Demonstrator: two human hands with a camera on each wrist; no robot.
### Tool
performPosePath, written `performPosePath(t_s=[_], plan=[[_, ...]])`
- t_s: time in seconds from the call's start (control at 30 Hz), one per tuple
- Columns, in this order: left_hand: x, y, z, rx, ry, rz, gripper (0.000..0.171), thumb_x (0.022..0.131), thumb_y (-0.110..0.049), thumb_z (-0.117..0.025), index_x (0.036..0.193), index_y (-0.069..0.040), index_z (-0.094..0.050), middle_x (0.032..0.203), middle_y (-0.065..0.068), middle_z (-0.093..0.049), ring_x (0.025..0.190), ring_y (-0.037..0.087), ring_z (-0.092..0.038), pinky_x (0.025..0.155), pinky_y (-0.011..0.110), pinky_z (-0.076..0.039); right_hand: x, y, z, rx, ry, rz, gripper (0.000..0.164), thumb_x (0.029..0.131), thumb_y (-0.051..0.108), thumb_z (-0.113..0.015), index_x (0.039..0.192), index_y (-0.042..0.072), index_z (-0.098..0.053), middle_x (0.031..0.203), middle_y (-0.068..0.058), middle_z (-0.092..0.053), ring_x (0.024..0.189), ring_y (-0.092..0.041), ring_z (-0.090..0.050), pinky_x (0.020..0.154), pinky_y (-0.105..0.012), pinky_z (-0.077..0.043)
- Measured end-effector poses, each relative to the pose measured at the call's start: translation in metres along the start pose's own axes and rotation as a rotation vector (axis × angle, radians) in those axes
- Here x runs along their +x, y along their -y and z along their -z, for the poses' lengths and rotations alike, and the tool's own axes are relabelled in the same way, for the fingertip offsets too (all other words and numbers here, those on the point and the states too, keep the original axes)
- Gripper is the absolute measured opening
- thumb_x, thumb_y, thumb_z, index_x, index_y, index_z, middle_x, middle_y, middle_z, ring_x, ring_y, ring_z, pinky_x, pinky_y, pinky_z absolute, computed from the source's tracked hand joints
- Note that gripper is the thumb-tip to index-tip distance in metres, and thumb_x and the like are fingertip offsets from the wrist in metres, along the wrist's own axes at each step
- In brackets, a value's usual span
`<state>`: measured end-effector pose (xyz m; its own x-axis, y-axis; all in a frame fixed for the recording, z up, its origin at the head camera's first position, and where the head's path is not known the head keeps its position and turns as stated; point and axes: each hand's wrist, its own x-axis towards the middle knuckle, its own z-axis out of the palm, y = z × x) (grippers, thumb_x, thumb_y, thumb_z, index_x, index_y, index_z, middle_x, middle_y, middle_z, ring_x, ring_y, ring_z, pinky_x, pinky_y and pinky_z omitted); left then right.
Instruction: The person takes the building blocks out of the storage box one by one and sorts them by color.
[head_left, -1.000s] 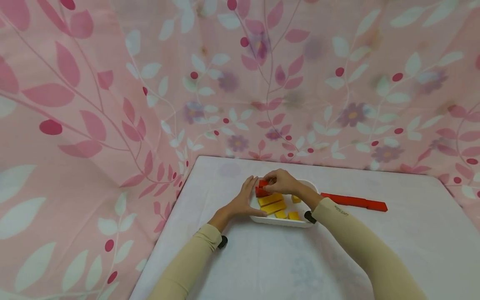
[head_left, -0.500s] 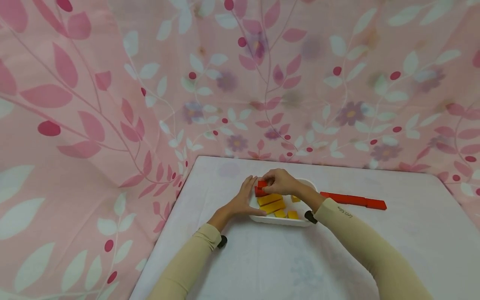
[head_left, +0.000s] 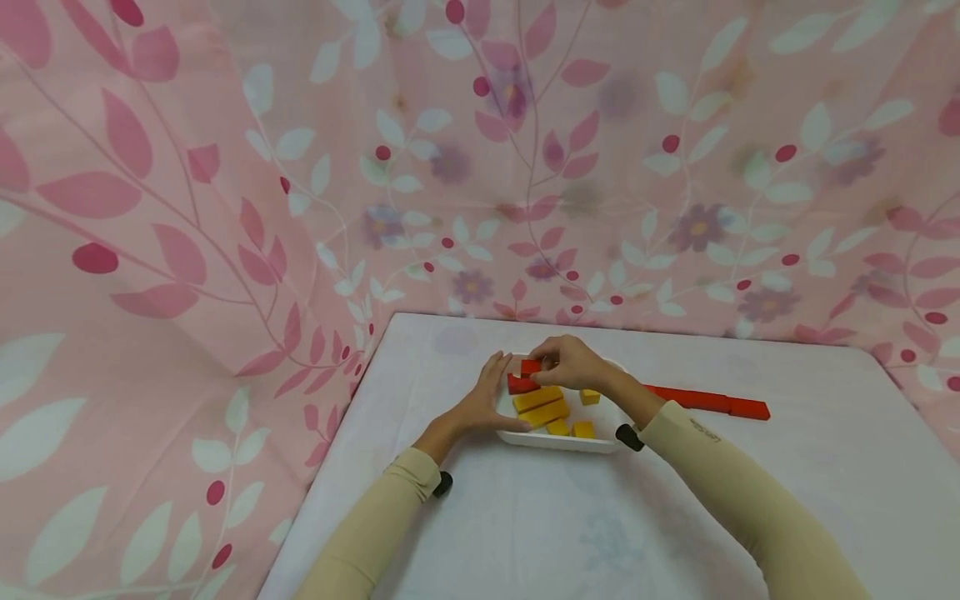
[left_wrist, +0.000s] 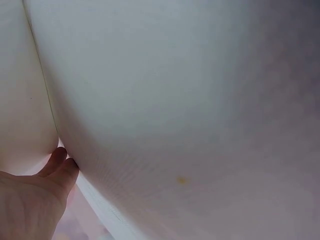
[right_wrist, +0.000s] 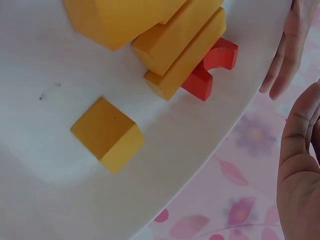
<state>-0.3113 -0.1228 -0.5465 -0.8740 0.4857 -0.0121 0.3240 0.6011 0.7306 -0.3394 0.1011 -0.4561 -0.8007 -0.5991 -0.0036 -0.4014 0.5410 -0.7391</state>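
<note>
In the head view my left hand (head_left: 477,407) spans the left end of a white tray (head_left: 577,445), fingers extended along its far side and thumb over the near rim. The left wrist view has that hand's fingertips (left_wrist: 70,165) at the tray's edge. My right hand (head_left: 573,365) pinches a red block (head_left: 531,367) above the tray's far left part. Just below it lies a red arch block (head_left: 519,384), whose curved notch shows in the right wrist view. Two long yellow blocks (head_left: 542,414) lie alongside it. In the right wrist view my fingers hide the held block.
Shorter yellow blocks (head_left: 582,429) stand in the tray's front part, and another yellow block (head_left: 590,397) sits near my right wrist. Right of the tray, a row of red blocks (head_left: 746,408) lies end to end on the white-covered table (head_left: 525,525). A pink floral cloth (head_left: 645,167) hangs behind.
My right hand has shifted slightly right with the red block, baring more of the red arch block beneath. The left hand keeps its place at the tray.
</note>
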Motion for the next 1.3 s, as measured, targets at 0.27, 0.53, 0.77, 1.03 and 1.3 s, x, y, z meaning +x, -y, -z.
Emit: performPosePath(t_s=[0.27,0.53,0.77,1.03,1.3], plan=[[0.001,-0.003,-0.001,0.001,-0.005,0.015,0.122,0.058,-0.066,-0.073,0.148,-0.031,0.002,0.156,-0.003,0.01,0.143,0.023,-0.002,0.108,0.059,-0.024,-0.015,-0.005,0.012,-0.039,-0.039,-0.01,0.029,0.08,0.024,-0.071,0.107,0.016,-0.067,0.087,0.004,-0.063,0.073,-0.015,-0.058,0.066,-0.026,-0.053],[0.002,-0.002,-0.001,0.019,-0.001,0.036,0.125,0.057,-0.064,-0.074,0.148,-0.03,0.005,0.155,-0.009,0.01,0.143,0.021,-0.004,0.109,0.054,-0.025,-0.038,-0.015,0.027,-0.055,-0.082,-0.048,0.027,0.08,0.027,-0.071,0.105,0.019,-0.067,0.088,0.002,-0.061,0.072,-0.017,-0.056,0.063,-0.027,-0.053],[0.001,-0.005,0.001,0.039,0.006,0.043,0.126,0.056,-0.065,-0.074,0.148,-0.029,0.006,0.156,-0.004,0.01,0.143,0.021,-0.003,0.109,0.055,-0.026,-0.058,-0.024,0.037,-0.069,-0.138,-0.087,0.03,0.079,0.025,-0.073,0.107,0.017,-0.067,0.085,0.001,-0.059,0.075,-0.017,-0.054,0.064,-0.025,-0.051],[0.002,-0.006,0.0,0.031,0.009,0.054,0.125,0.056,-0.065,-0.074,0.148,-0.031,0.004,0.155,-0.007,0.01,0.143,0.022,-0.003,0.108,0.055,-0.026,-0.084,-0.04,0.048,-0.087,-0.207,-0.105,0.032,0.076,0.024,-0.075,0.105,0.014,-0.068,0.084,-0.001,-0.059,0.075,-0.018,-0.054,0.064,-0.022,-0.051],[0.001,-0.004,0.002,0.042,0.006,0.033,0.124,0.057,-0.066,-0.073,0.148,-0.029,0.003,0.156,-0.004,0.009,0.143,0.023,-0.004,0.108,0.055,-0.027,-0.108,-0.059,0.061,-0.138,-0.213,-0.189,0.034,0.077,0.025,-0.074,0.108,0.012,-0.067,0.084,-0.001,-0.06,0.077,-0.018,-0.053,0.061,-0.023,-0.051]])
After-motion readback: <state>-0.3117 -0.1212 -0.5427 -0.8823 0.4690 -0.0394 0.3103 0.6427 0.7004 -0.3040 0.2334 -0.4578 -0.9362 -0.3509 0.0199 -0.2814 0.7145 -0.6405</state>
